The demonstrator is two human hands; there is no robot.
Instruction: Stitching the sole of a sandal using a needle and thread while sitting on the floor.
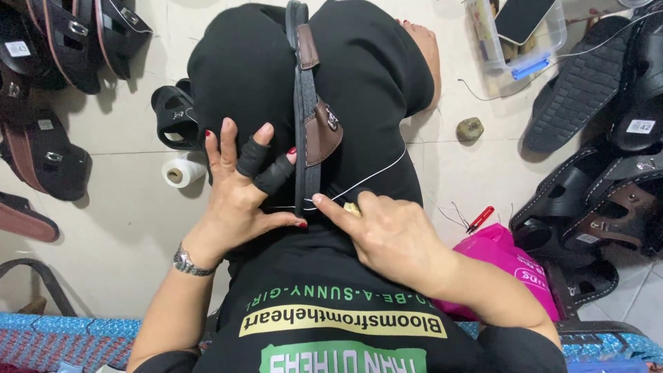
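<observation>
The sandal (304, 103) hides the thread's (373, 174) stitch point; the pink bag (507, 259) is half covered.

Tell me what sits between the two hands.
Head view: the sandal, held on edge, stands between the left hand and right hand; white thread crosses there.
</observation>
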